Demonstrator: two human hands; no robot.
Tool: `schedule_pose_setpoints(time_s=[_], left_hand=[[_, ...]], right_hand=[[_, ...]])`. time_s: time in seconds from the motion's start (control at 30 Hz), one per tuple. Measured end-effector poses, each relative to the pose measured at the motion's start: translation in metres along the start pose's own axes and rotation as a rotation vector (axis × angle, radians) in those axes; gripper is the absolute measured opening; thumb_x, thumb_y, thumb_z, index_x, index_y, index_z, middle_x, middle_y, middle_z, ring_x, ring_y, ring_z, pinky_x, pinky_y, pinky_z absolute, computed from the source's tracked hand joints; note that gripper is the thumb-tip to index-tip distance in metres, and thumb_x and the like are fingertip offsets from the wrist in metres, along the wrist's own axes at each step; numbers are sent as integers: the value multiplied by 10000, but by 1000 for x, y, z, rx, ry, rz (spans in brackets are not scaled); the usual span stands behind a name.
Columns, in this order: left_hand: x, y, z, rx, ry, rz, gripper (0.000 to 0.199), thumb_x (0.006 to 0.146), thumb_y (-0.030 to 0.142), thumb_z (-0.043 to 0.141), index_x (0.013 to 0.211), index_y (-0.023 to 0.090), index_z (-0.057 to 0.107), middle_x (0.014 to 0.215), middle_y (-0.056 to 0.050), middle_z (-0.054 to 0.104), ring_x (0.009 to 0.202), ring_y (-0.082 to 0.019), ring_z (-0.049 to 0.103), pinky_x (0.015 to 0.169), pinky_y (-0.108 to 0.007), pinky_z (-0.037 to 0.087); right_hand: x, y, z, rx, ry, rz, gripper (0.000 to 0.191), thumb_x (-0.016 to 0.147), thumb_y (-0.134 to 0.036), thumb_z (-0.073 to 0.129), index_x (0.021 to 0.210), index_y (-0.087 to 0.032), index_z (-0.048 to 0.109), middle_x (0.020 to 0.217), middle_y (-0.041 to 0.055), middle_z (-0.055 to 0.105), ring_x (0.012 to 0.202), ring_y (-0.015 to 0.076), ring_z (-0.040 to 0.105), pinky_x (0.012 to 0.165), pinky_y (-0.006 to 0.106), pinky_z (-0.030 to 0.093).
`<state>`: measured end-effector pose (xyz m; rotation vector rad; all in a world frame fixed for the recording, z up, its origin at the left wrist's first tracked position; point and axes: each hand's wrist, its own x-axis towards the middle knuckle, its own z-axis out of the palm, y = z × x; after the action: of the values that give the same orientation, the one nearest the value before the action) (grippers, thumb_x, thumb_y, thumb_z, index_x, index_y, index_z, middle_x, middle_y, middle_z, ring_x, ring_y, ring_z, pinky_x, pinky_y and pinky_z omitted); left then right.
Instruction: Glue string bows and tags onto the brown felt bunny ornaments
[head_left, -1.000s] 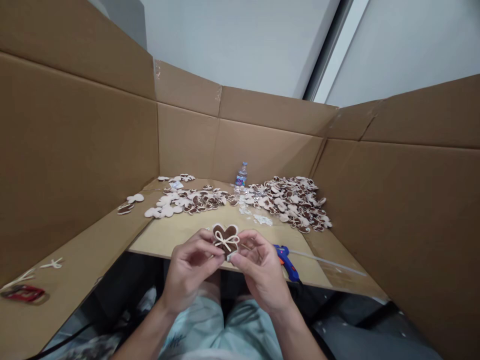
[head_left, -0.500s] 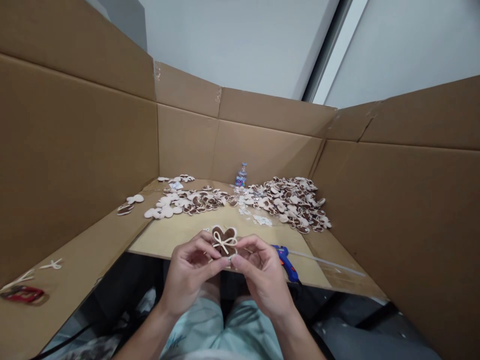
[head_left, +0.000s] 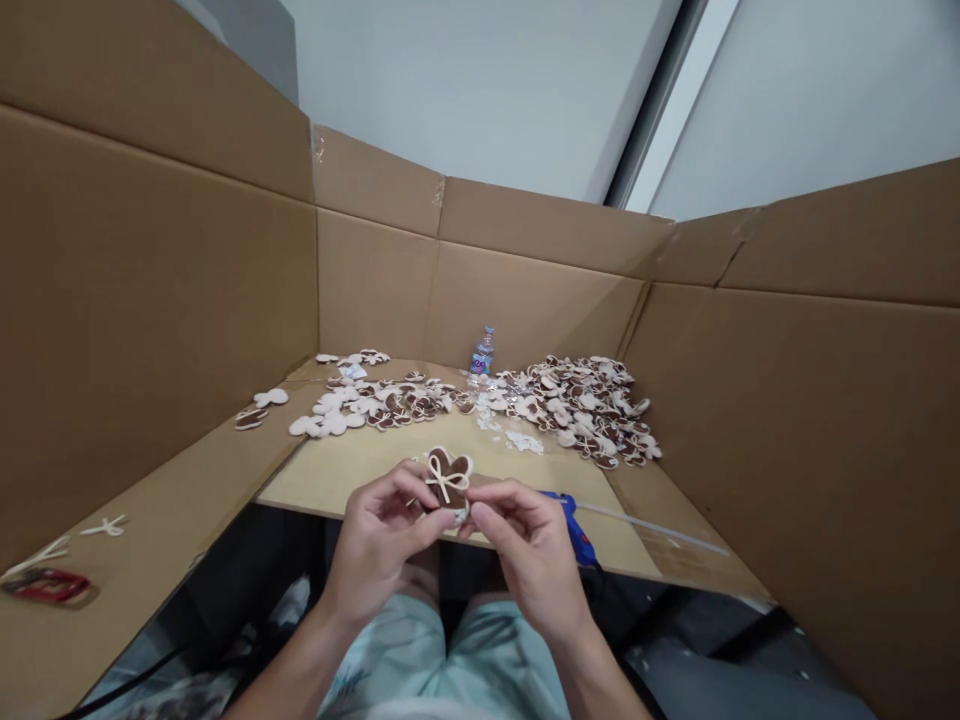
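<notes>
Between my hands, above the front edge of the board, is a small brown fabric piece [head_left: 453, 498] with a pale edge, two rounded lobes at the top and a cream bow tied across it. My left hand [head_left: 386, 525] pinches its left side and lower edge between thumb and fingers. On the other side, the thumb and forefinger of my right hand [head_left: 529, 545] close on its lower right edge. A small whitish patch shows at the bottom of the piece. To the right of my right hand lies a blue glue gun [head_left: 577, 535], partly hidden by the hand.
A large heap of similar brown and white pieces [head_left: 585, 400] lies back right; a smaller spread [head_left: 375, 405] is back left. Behind them stands a water bottle [head_left: 483, 352]. At left are a red cutter [head_left: 49, 586] and a loose bow [head_left: 105, 526]. Cardboard walls [head_left: 480, 300] enclose the board.
The piece has tilted slightly, and more of its lower edge shows. My right thumb and fingers have shifted a little to the right along that edge.
</notes>
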<state>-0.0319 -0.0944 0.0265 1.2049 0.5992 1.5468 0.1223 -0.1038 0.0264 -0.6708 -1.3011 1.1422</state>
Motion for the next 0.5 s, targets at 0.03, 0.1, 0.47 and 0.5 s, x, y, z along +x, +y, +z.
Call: schedule_pose_setpoints(time_s=[0.03,0.1,0.47,0.5], left_hand=[[0,-1,0,6,3,-3,178,653,154,796,648,168,619,814,-24,591,800,-175,607,713,-275,509],[0,-2,-1,14,3,2,191,661,145,790,659,168,600,820,-22,587,812,-170,599,712,-258,499],[2,4,1,73,-101,-18,242,654,122,784,653,173,547,845,-11,590,808,-145,597,727,-235,487],[2,4,1,87,-136,-45,240,654,131,787,655,174,551,850,-13,595,811,-151,604,730,-246,492]], right_hand=[[-1,0,0,-15,7,7,127,801,-298,718,895,-216,741,778,28,728,677,152,678,684,277,563],[-2,-2,2,-35,18,14,123,785,-310,730,864,-217,745,788,34,731,681,162,682,682,293,573],[-2,-3,-4,-52,16,46,186,790,-345,723,893,-198,676,719,19,721,637,149,667,637,259,532],[-2,-2,-7,-44,14,61,247,792,-353,721,979,-208,651,691,4,713,619,143,660,628,253,523]])
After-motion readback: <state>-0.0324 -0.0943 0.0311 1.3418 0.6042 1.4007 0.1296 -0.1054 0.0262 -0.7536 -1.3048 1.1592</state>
